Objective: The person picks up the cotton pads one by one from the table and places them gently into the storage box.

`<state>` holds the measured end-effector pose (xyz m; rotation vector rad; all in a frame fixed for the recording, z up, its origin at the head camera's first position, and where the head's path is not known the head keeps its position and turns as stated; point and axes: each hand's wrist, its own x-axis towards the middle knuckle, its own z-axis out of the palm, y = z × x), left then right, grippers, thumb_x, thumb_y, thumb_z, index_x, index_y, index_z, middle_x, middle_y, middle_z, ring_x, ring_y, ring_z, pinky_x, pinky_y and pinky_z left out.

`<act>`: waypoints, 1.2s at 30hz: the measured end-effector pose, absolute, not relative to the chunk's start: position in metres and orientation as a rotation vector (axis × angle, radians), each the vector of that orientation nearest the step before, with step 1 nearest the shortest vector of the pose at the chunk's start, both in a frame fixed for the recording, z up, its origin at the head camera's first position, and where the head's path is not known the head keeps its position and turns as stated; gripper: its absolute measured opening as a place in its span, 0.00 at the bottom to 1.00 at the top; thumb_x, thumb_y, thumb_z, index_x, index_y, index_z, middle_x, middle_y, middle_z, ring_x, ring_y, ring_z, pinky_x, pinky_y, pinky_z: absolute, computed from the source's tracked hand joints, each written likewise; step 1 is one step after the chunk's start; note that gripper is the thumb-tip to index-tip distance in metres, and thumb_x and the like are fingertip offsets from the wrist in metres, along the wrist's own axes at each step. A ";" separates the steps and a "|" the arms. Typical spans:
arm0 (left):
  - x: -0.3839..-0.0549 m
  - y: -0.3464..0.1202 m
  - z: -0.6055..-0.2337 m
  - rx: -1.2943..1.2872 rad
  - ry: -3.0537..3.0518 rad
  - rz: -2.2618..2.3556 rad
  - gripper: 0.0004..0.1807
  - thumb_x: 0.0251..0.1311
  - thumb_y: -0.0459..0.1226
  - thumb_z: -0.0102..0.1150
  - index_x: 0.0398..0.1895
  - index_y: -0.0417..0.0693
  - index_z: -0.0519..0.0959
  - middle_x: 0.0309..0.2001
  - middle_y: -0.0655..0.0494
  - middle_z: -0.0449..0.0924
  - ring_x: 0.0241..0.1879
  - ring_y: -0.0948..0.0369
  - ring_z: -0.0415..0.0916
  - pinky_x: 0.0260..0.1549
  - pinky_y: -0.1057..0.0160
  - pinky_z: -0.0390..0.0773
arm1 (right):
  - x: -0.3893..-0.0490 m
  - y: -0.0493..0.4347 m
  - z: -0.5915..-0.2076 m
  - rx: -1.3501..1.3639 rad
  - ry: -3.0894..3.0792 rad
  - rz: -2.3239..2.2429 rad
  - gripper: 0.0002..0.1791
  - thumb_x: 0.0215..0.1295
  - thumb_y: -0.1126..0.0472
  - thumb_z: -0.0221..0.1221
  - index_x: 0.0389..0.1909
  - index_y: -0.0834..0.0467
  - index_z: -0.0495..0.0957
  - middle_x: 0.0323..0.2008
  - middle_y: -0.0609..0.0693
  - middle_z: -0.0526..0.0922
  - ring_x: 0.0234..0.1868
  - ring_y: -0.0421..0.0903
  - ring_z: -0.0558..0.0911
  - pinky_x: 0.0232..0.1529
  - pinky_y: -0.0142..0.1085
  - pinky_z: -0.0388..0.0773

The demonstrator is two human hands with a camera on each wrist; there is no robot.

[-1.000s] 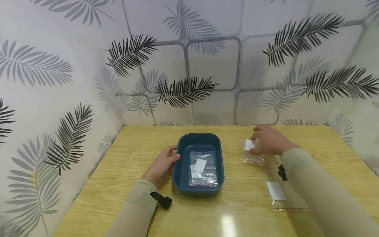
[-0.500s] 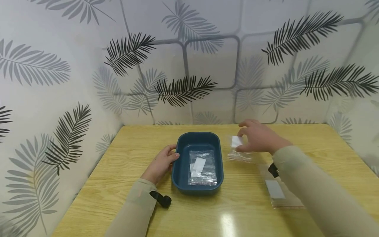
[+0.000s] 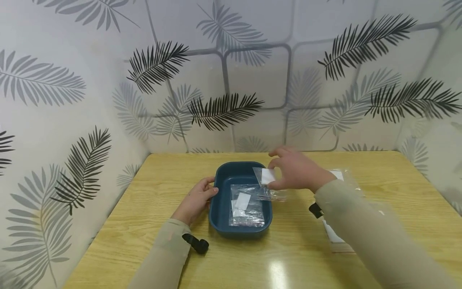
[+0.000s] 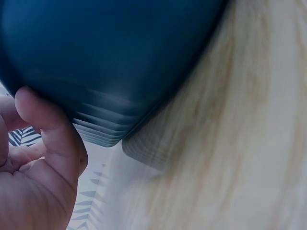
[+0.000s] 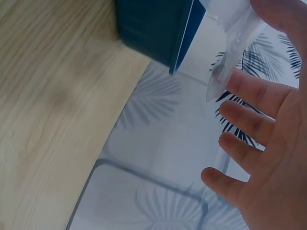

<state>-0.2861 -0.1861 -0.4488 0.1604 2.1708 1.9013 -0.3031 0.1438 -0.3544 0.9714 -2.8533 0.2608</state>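
Note:
A dark blue rectangular plastic bin (image 3: 236, 236) stands mid-table, with clear zip-lock bags (image 3: 252, 210) holding white slips lying inside. At its left side my left hand (image 3: 195, 201) grips the rim; the left wrist view shows the thumb up against the blue wall (image 4: 105, 57). My right hand (image 3: 297, 170) pinches another clear zip-lock bag (image 3: 267, 176) with a white slip, over the bin's right rim. Seen from the right wrist, the bag (image 5: 235, 45) hangs between thumb and index finger, while the other fingers are spread apart.
On the wooden table (image 3: 151, 224), more clear bags lie at right: one farther back (image 3: 351, 182), one nearer bag (image 3: 333, 235) partly hidden by the right sleeve (image 3: 364, 216). Leaf-patterned wall covering (image 3: 252, 132) stands behind the table and along its left.
My right hand has carried the pinched bag leftward from the table's right side to over the bin's right rim, uncovering a bag behind. The left hand and bin have stayed put.

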 end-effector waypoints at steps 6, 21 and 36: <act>-0.285 -0.186 -0.449 0.165 2.181 1.901 0.25 0.77 0.36 0.51 0.74 0.47 0.64 0.50 0.39 0.75 0.38 0.54 0.77 0.32 0.61 0.75 | -0.300 0.124 -0.356 1.026 -2.845 0.224 0.27 0.52 0.35 0.70 0.42 0.52 0.85 0.67 0.57 0.71 0.70 0.59 0.65 0.68 0.55 0.63; -0.287 -0.187 -0.450 0.190 2.174 1.901 0.26 0.77 0.36 0.51 0.75 0.48 0.63 0.51 0.39 0.74 0.38 0.53 0.75 0.31 0.61 0.75 | -0.298 0.086 -0.365 0.985 -2.881 0.165 0.29 0.53 0.30 0.67 0.43 0.50 0.85 0.66 0.54 0.71 0.71 0.58 0.64 0.65 0.56 0.66; -0.288 -0.187 -0.451 0.215 2.152 1.929 0.25 0.76 0.35 0.51 0.74 0.45 0.65 0.46 0.44 0.75 0.36 0.57 0.77 0.31 0.62 0.76 | -0.300 0.069 -0.372 0.986 -2.910 0.044 0.30 0.54 0.27 0.65 0.42 0.49 0.85 0.67 0.52 0.71 0.72 0.55 0.63 0.66 0.56 0.65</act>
